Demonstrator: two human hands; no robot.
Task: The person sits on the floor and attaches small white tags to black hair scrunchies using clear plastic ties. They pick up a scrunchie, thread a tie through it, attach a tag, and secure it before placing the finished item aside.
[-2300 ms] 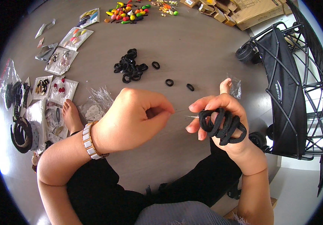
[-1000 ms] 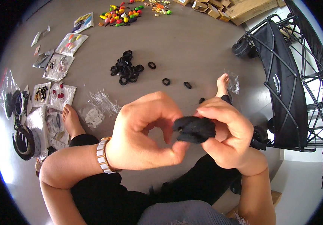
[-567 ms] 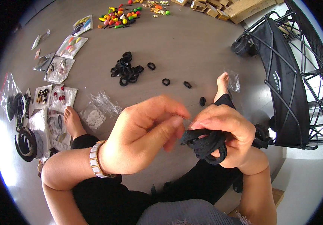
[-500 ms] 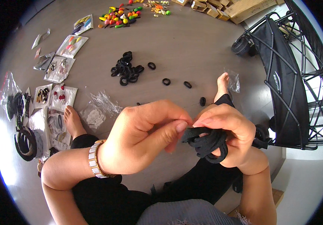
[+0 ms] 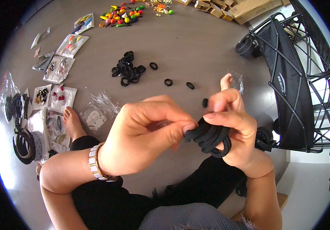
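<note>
My right hand [image 5: 236,126] grips a bundle of several black elastic hair ties [image 5: 210,137] in front of my chest. My left hand [image 5: 142,140], with a gold and white bracelet [image 5: 96,168] on the wrist, pinches the left end of that bundle between thumb and fingers, with a thin clear strand just visible there. On the grey floor beyond lie a pile of black hair ties [image 5: 127,69] and three loose ones [image 5: 168,82].
Clear packets of hair accessories [image 5: 59,69] and black headbands [image 5: 23,140] lie at the left. Colourful small clips [image 5: 122,13] and cardboard boxes [image 5: 249,7] sit at the far edge. A black folding wagon [image 5: 287,84] stands at the right. My bare feet [image 5: 73,122] rest on the floor.
The hands closed together over the bundle a second ago, then drew slightly apart; now my left fingertips pinch the bundle's end while my right hand keeps hold of it.
</note>
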